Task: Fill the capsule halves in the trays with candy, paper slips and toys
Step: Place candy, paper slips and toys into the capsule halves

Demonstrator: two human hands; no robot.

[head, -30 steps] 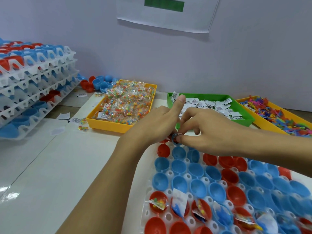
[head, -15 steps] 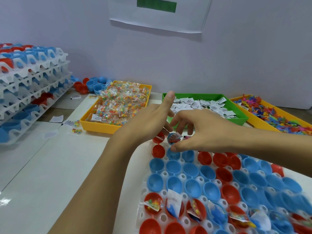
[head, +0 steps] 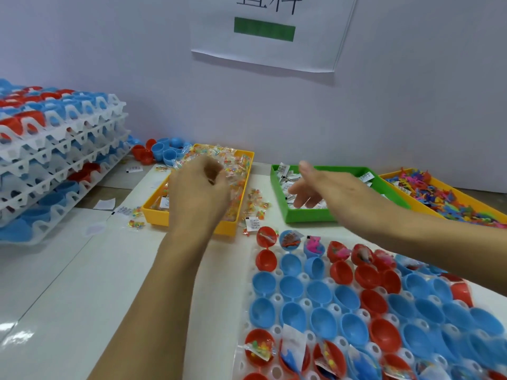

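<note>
Left hand (head: 199,187) curls over the candy (head: 236,163), grasp unclear; right hand (head: 326,187), fingers spread and empty, reaches for slips (head: 367,176). Best take one each.

From my remote seat: my left hand (head: 199,192) curls blurred over the yellow candy tray (head: 192,224) at frame centre, my right hand (head: 326,187) spreads above the green slip tray (head: 307,215); the capsule tray (head: 277,298) fills the lower right.
</note>
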